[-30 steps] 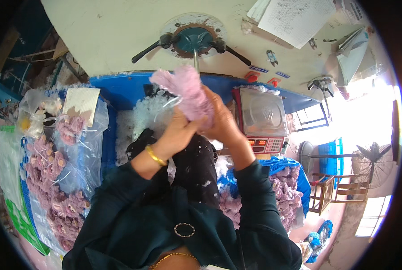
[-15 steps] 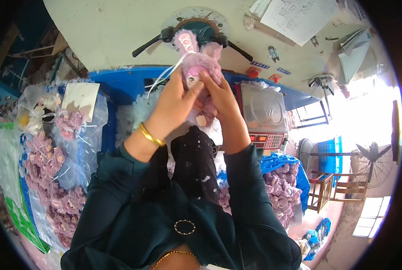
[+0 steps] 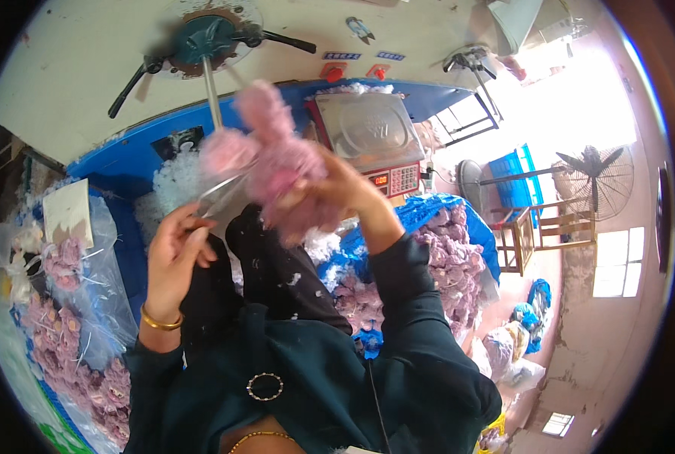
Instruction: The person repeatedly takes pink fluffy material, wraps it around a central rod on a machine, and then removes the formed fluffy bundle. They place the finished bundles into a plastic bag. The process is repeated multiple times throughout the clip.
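A fluffy pink plush rabbit point(image 3: 284, 170), smeared by motion, is in my right hand point(image 3: 349, 189), whose fingers wrap round its body from the right. Its long ears point up and to the left. White cords point(image 3: 224, 189) run from the plush down to my left hand point(image 3: 177, 253), whose fingers are closed on their ends. Behind the ears, a metal tube point(image 3: 211, 94) sticks out from the dark green round fitting in the machine's pale panel. White stuffing point(image 3: 178, 181) lies in the blue trough below it.
Pink plush skins point(image 3: 57, 333) lie heaped on plastic at my left; more fill a blue bag point(image 3: 458, 250) at my right. A scale point(image 3: 371, 136) with a red keypad stands beyond my right hand. Farther right are a fan point(image 3: 591, 181), a wooden chair point(image 3: 519, 238) and a blue crate point(image 3: 515, 178).
The plush rabbit has come down and left, away from both hands' shared grip, into my right hand alone. My left hand has dropped left and drawn the cords. My view has turned right.
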The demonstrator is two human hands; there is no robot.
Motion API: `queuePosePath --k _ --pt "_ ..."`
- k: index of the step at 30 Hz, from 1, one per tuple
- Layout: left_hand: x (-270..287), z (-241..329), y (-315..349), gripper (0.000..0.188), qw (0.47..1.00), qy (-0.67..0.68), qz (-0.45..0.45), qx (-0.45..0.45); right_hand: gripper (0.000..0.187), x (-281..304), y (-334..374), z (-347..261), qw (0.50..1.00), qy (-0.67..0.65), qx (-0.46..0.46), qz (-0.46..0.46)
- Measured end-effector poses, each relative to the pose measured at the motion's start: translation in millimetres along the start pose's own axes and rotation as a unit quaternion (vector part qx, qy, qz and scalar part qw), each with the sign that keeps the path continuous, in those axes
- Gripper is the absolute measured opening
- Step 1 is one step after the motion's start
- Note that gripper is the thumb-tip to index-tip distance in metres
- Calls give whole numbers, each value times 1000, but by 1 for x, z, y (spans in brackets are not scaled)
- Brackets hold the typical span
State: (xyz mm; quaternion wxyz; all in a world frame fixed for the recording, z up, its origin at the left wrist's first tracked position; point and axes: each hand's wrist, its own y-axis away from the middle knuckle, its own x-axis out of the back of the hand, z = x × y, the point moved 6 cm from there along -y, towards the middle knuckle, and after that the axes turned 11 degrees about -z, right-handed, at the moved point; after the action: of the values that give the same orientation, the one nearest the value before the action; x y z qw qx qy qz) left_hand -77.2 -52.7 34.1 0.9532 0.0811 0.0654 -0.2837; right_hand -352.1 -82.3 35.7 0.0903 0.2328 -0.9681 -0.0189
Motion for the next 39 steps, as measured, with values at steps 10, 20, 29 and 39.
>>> queuePosePath --k 10,20,29,39 --pt "20 -55 27 22 996 -7 23 85 69 230 70 115 875 168 -333 308" --pt "34 -71 35 24 990 -63 37 122 82 282 139 101 796 16 -365 483" --pt "3 -67 22 25 994 -40 -8 103 40 199 31 115 932 224 -211 194" --pt "-21 -40 -2 41 984 -2 -85 -153 73 -99 2 -69 909 373 119 -142"
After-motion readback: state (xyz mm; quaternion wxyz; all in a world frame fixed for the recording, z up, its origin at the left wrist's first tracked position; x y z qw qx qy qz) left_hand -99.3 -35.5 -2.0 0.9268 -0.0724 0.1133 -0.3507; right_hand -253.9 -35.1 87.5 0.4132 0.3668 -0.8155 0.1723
